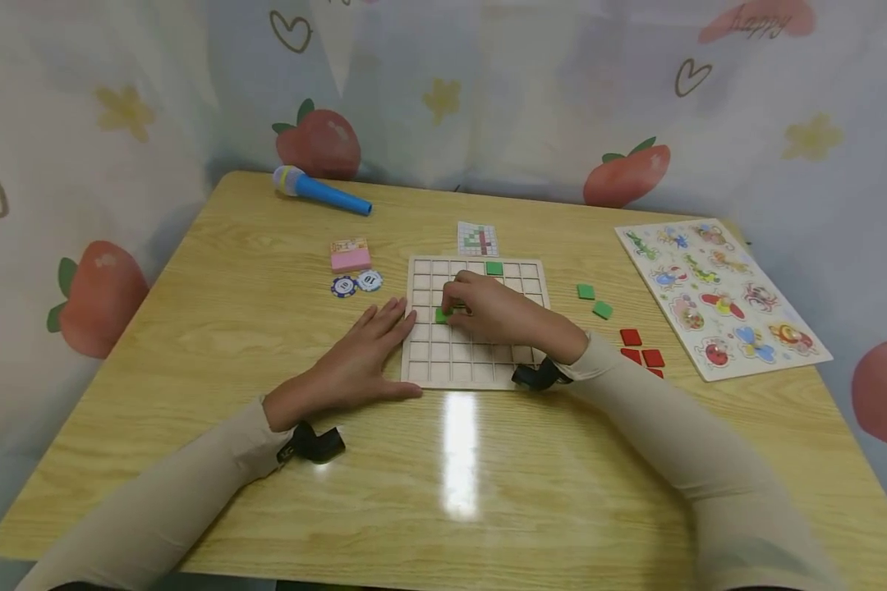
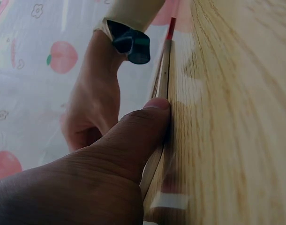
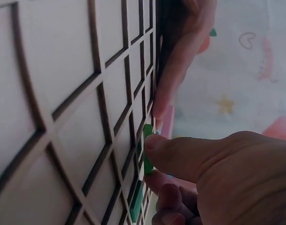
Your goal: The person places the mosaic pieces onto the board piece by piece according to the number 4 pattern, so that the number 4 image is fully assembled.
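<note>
A light wooden grid board lies on the table under both hands. My right hand is over its middle; thumb and fingertip pinch a green square tile at the grid. Another green tile sits in a cell below it in the right wrist view. In the head view one green tile fills a top-row cell. My left hand lies with fingers spread along the board's left edge, its thumb at the near corner. The right hand covers several cells in the head view.
Right of the board lie loose green tiles and several red tiles, then an animal picture board. A pattern card lies behind the grid. Poker chips, a pink block and a toy microphone are at left.
</note>
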A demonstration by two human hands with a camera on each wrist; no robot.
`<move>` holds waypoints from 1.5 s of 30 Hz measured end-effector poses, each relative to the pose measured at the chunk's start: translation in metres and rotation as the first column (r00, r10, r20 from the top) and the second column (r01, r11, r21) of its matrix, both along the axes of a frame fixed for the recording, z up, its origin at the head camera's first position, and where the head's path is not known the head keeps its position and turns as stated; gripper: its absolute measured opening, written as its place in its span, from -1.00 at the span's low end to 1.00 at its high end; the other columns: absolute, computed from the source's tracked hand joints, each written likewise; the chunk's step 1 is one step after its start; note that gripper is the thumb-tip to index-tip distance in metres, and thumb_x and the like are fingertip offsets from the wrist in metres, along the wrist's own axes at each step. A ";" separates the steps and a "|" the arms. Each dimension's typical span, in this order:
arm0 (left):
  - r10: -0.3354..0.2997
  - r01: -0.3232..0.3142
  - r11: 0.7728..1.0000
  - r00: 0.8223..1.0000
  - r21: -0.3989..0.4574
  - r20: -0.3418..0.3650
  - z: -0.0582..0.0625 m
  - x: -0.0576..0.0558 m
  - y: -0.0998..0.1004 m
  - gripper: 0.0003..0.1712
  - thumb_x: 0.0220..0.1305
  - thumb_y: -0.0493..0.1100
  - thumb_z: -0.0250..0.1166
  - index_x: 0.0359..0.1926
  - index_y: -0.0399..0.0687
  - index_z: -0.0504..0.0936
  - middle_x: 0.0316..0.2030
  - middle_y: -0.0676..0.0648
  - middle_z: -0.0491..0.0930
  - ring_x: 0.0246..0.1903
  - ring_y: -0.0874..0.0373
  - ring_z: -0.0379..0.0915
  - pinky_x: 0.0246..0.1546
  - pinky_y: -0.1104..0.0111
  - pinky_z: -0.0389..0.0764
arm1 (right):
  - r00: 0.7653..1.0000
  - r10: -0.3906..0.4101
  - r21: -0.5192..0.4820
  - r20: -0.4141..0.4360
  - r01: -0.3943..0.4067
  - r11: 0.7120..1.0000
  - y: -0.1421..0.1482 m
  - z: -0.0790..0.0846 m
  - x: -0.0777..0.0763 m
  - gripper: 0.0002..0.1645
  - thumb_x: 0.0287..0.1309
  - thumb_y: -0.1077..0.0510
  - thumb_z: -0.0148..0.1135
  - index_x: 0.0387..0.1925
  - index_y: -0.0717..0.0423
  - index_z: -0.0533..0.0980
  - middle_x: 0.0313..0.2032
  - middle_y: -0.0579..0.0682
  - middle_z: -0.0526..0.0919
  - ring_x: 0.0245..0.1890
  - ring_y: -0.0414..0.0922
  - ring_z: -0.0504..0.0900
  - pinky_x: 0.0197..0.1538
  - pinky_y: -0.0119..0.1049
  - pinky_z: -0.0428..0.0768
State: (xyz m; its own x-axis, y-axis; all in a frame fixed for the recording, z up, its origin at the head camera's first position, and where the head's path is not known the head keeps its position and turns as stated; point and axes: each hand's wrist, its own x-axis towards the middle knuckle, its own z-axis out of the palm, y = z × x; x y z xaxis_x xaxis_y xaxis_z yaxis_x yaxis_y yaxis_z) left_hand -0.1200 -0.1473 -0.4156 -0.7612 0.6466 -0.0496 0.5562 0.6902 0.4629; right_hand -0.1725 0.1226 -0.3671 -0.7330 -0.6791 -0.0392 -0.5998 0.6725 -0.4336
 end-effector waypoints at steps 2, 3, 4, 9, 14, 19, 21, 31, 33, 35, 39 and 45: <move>-0.007 0.007 1.000 1.000 0.002 -0.007 0.001 -0.001 0.002 0.38 0.19 0.44 0.48 0.73 -0.11 -0.02 0.75 -0.19 -0.18 0.76 -0.10 -0.30 0.78 -0.03 -0.24 | 1.000 0.004 -0.005 -0.014 -0.004 1.000 0.000 -0.003 -0.002 -0.95 0.45 0.16 0.36 -0.13 0.05 0.66 -0.11 0.04 0.65 -0.21 -0.08 0.60 -0.13 -0.19 0.67; -0.010 0.010 1.000 1.000 0.003 -0.008 0.001 -0.001 0.003 0.38 0.18 0.44 0.49 0.73 -0.12 -0.01 0.75 -0.19 -0.18 0.76 -0.11 -0.30 0.78 -0.04 -0.24 | 1.000 0.007 -0.010 -0.020 -0.007 1.000 0.000 -0.004 -0.003 -0.96 0.45 0.16 0.36 -0.15 0.04 0.66 -0.12 0.03 0.64 -0.22 -0.08 0.59 -0.15 -0.19 0.66; -0.011 0.011 1.000 1.000 0.003 -0.006 0.002 -0.002 0.004 0.38 0.18 0.45 0.49 0.73 -0.11 -0.01 0.75 -0.19 -0.18 0.76 -0.10 -0.31 0.78 -0.04 -0.24 | 1.000 0.009 -0.016 -0.024 -0.009 1.000 0.000 -0.005 -0.003 -0.97 0.45 0.17 0.36 -0.17 0.03 0.66 -0.13 0.03 0.64 -0.24 -0.09 0.58 -0.16 -0.20 0.65; -0.025 0.025 1.000 1.000 0.012 0.004 0.002 -0.004 0.007 0.38 0.18 0.44 0.49 0.73 -0.11 -0.01 0.75 -0.19 -0.19 0.76 -0.11 -0.31 0.77 -0.04 -0.24 | 0.999 0.010 -0.043 -0.044 -0.012 0.999 0.002 -0.009 -0.005 -0.94 0.41 0.20 0.39 -0.26 0.03 0.69 -0.14 0.04 0.64 -0.17 -0.06 0.65 -0.09 -0.16 0.69; -0.029 0.029 0.999 1.000 0.012 -0.004 -0.002 -0.005 0.008 0.39 0.17 0.44 0.50 0.72 -0.13 0.00 0.75 -0.21 -0.18 0.75 -0.12 -0.30 0.77 -0.05 -0.23 | 0.998 -0.021 -0.061 -0.058 0.017 0.998 0.017 -0.007 0.002 -0.87 0.45 0.22 0.34 -0.07 0.10 0.74 -0.02 0.09 0.67 -0.11 -0.03 0.67 -0.06 -0.15 0.71; -0.028 0.028 1.000 1.000 0.007 -0.005 -0.006 -0.004 0.008 0.40 0.17 0.46 0.49 0.72 -0.14 0.00 0.75 -0.20 -0.18 0.76 -0.10 -0.31 0.78 -0.04 -0.23 | 0.954 -0.275 -0.218 -0.116 0.246 0.944 0.073 0.003 0.030 -0.74 0.49 0.23 0.29 0.12 0.09 0.69 -0.01 0.07 0.70 -0.30 -0.11 0.53 -0.25 -0.31 0.52; -0.029 0.029 1.000 1.000 0.004 0.002 -0.006 -0.003 0.008 0.40 0.17 0.46 0.48 0.72 -0.14 -0.01 0.75 -0.19 -0.20 0.76 -0.10 -0.32 0.77 -0.04 -0.24 | 0.894 -0.419 -0.301 -0.156 0.361 0.883 0.102 0.001 0.045 -0.75 0.47 0.25 0.30 0.10 0.07 0.70 -0.07 0.05 0.72 -0.34 -0.16 0.48 -0.28 -0.40 0.43; -0.011 0.011 1.000 1.000 0.004 -0.002 -0.004 -0.001 0.002 0.40 0.16 0.45 0.50 0.72 -0.12 0.00 0.75 -0.16 -0.19 0.76 -0.08 -0.34 0.77 -0.05 -0.23 | 0.662 -0.744 -0.290 -0.088 0.698 0.655 0.183 -0.031 0.080 -0.66 0.51 0.14 0.27 0.22 0.10 0.66 -0.15 0.13 0.60 -0.29 -0.09 0.43 -0.30 -0.41 0.34; -0.011 0.011 1.000 1.000 0.007 0.002 -0.004 -0.001 0.002 0.40 0.16 0.46 0.49 0.72 -0.11 -0.01 0.76 -0.15 -0.20 0.76 -0.07 -0.35 0.77 -0.05 -0.23 | 0.664 -0.742 -0.250 -0.093 0.706 0.663 0.188 -0.035 0.077 -0.61 0.51 0.12 0.28 0.26 0.13 0.64 -0.14 0.17 0.58 -0.31 -0.05 0.44 -0.32 -0.37 0.34; -0.010 0.010 1.000 1.000 0.007 0.003 -0.004 0.000 0.002 0.40 0.16 0.47 0.49 0.73 -0.10 -0.01 0.76 -0.15 -0.20 0.76 -0.07 -0.35 0.77 -0.04 -0.23 | 0.680 -0.727 -0.204 -0.099 0.701 0.684 0.190 -0.038 0.074 -0.56 0.51 0.09 0.29 0.30 0.17 0.62 -0.09 0.22 0.57 -0.33 -0.02 0.45 -0.33 -0.33 0.35; -0.010 0.010 1.000 1.000 0.001 0.003 -0.004 0.001 0.001 0.41 0.17 0.47 0.48 0.73 -0.10 -0.03 0.76 -0.14 -0.22 0.76 -0.06 -0.35 0.77 -0.04 -0.24 | 0.706 -0.701 -0.132 -0.104 0.688 0.713 0.189 -0.041 0.072 -0.54 0.52 0.03 0.28 0.29 0.17 0.62 0.04 0.28 0.55 -0.36 0.00 0.44 -0.33 -0.26 0.36; -0.006 0.006 1.000 1.000 0.012 0.006 -0.002 0.001 0.001 0.39 0.18 0.44 0.49 0.73 -0.11 -0.02 0.76 -0.16 -0.21 0.76 -0.07 -0.34 0.77 -0.04 -0.24 | 0.707 -0.698 -0.119 -0.114 0.687 0.716 0.185 -0.041 0.070 -0.64 0.54 0.05 0.23 0.18 0.15 0.67 -0.03 0.23 0.55 -0.38 -0.01 0.41 -0.35 -0.27 0.36</move>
State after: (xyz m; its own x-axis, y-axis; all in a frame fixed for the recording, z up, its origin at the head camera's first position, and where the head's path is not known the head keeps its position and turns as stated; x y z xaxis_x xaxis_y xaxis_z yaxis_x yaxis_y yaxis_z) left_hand -0.1190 -0.1464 -0.4172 -0.7572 0.6516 -0.0461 0.5574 0.6813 0.4745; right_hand -0.1027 0.3077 -0.4083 -0.9917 0.0247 0.1261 -0.0335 0.8978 -0.4391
